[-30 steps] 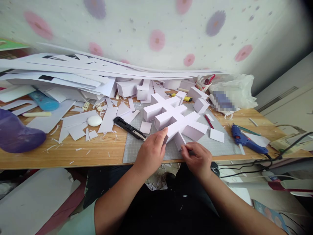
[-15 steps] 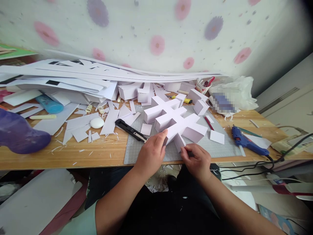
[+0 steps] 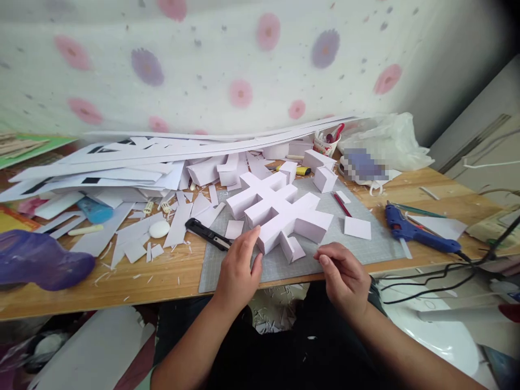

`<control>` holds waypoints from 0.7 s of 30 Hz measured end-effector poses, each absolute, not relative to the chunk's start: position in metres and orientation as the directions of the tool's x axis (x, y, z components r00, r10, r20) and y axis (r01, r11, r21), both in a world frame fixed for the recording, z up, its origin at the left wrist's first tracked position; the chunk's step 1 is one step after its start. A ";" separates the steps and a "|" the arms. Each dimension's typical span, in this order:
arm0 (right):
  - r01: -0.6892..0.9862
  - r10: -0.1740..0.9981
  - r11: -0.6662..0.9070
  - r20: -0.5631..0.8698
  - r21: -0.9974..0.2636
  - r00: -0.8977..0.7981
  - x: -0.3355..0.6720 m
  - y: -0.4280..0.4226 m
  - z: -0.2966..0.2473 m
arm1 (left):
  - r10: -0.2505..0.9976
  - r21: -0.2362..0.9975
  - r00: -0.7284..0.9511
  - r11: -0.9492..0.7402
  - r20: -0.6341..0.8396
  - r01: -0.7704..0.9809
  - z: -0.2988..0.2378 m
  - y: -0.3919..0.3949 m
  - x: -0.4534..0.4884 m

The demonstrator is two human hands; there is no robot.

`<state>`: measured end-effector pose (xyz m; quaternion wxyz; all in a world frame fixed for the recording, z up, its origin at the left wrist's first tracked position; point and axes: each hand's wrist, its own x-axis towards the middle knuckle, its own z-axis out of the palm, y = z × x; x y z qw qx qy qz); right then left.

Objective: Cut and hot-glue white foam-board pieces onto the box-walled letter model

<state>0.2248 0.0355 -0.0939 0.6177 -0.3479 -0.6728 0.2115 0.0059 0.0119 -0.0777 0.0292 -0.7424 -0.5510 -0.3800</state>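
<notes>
Paper shape (image 3: 279,205) sits mid-frame. Left hand (image 3: 238,271), half open, gripping nothing, seems to touch its lower-left end; right hand (image 3: 345,273) is curled, grip hard to tell. Fitting 1 flap (image 3: 286,248) seems in hand; next calls for gentle pressing.

No readable text, brand or number anywhere. Cup (image 3: 327,147) near back edge of table (image 3: 170,279): reddish print on side, too small to make out. Cutting mat (image 3: 379,248) at front edge: fine grid lines, any figures illegible. Item (image 3: 365,164) toward back right corner: surface pixelated, unreadable. Sheets (image 3: 130,176) along back edge, left part: plain black blocks only.
</notes>
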 end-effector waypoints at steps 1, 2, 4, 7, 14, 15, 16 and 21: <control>0.224 0.707 0.693 0.707 -0.686 -0.023 0.228 0.036 -0.093 | 0.793 0.369 0.102 -0.388 0.601 0.845 -0.077 0.012 0.006; 0.246 0.684 0.716 0.727 -0.654 -0.057 0.231 0.037 -0.092 | 0.791 0.363 0.102 -0.387 0.604 0.848 -0.077 0.012 0.006; 0.296 0.647 0.750 0.750 -0.592 -0.140 0.235 0.039 -0.091 | 0.788 0.348 0.109 -0.386 0.606 0.855 -0.076 0.012 0.007; 0.358 0.609 0.781 0.750 -0.511 -0.259 0.236 0.039 -0.091 | 0.771 0.313 0.128 -0.396 0.624 0.863 -0.074 0.012 0.009; 0.566 0.543 0.737 0.823 -0.371 -0.168 0.270 0.063 -0.084 | 0.745 0.250 0.151 -0.397 0.650 0.883 -0.070 0.012 0.010; 0.647 0.556 0.680 0.818 -0.344 -0.150 0.282 0.071 -0.083 | 0.743 0.252 0.144 -0.393 0.653 0.884 -0.070 0.013 0.009; 0.723 0.582 0.617 0.798 -0.309 -0.156 0.294 0.079 -0.081 | 0.741 0.254 0.139 -0.392 0.656 0.884 -0.070 0.014 0.009; 0.917 0.809 0.393 0.501 -0.071 -0.308 0.336 0.103 -0.079 | 0.730 0.251 0.143 -0.402 0.669 0.880 -0.072 0.014 0.008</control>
